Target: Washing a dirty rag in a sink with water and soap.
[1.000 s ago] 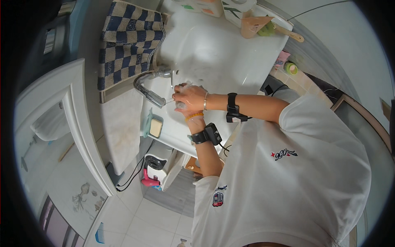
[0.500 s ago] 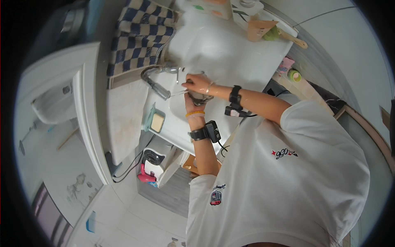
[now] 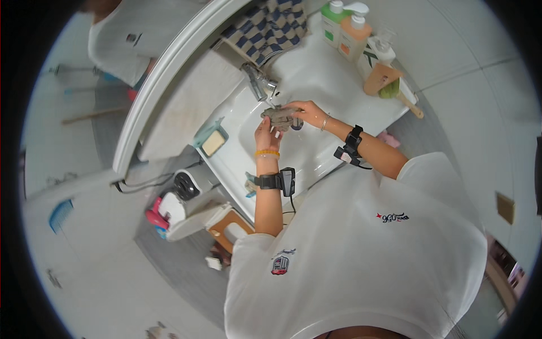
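Observation:
A crumpled grey-brown cloth point(image 3: 279, 117) is spread between my hands over the white washbasin point(image 3: 248, 135), just below the chrome tap point(image 3: 257, 85). Water appears to run from the spout onto its upper edge. My left hand point(image 3: 267, 134) grips the cloth from the near left side, thumb on top. From the right, my right hand point(image 3: 309, 112) pinches its other end, fingers pointing left. Whether the cloth is a small rag or a sock cannot be made out. Both wrists carry black straps with small boxes.
A soap dish with a pale bar of soap point(image 3: 214, 143) sits at the basin's left edge. Pump bottles point(image 3: 354, 38), an orange-brown cup point(image 3: 383, 78) and a wooden-handled brush point(image 3: 411, 105) stand at the far right. A checked towel point(image 3: 271, 31) hangs behind the tap.
The whole view has turned and shifted. My hands have drawn somewhat apart, and the cloth that was bunched between them now lies more open under the tap.

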`<state>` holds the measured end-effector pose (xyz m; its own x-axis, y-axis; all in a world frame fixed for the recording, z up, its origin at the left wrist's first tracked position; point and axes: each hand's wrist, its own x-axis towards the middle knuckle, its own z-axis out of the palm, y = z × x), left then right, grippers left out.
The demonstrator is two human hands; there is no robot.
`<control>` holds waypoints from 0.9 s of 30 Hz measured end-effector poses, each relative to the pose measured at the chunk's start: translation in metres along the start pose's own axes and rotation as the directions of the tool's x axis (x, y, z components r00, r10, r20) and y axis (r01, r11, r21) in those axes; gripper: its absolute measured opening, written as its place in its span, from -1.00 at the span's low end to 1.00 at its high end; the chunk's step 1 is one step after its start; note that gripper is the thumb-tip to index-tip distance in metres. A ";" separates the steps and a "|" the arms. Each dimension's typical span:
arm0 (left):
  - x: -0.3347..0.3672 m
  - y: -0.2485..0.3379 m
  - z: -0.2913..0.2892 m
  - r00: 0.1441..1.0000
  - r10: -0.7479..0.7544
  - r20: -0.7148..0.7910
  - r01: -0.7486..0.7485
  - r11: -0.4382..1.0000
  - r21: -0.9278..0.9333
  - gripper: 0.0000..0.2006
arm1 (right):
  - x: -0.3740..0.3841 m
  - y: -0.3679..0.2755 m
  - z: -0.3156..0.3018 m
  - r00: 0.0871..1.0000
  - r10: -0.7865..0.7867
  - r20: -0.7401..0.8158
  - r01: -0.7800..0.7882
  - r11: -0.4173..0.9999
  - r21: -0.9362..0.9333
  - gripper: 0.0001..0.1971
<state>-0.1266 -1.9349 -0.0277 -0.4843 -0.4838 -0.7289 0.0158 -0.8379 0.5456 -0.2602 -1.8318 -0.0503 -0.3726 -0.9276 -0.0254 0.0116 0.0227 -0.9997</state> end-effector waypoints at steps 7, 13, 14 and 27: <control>0.050 -0.019 -0.052 0.753 0.657 0.025 -0.637 0.719 0.276 -0.82 | 0.004 -0.003 -0.009 0.973 0.153 -0.172 -0.063 0.896 0.439 -0.74; 0.022 -0.013 -0.048 0.786 0.596 0.163 -0.608 0.698 0.377 -0.71 | 0.009 -0.027 -0.044 0.989 0.148 -0.021 -0.129 0.917 0.378 -0.73; 0.017 -0.013 -0.050 0.795 0.537 0.284 -0.599 0.618 0.509 -0.61 | 0.011 -0.034 -0.048 0.987 0.163 0.006 -0.153 0.915 0.375 -0.74; 0.031 -0.027 -0.061 0.836 0.402 0.373 -0.536 0.744 0.398 -0.66 | 0.038 -0.074 -0.103 0.987 0.046 -0.156 0.005 0.951 0.308 -0.76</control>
<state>-0.0882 -1.9425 -0.0901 -0.7248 -0.6474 -0.2356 -0.0771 -0.2636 0.9615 -0.3705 -1.8304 0.0229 -0.5116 -0.8563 -0.0710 0.2953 -0.0977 -0.9504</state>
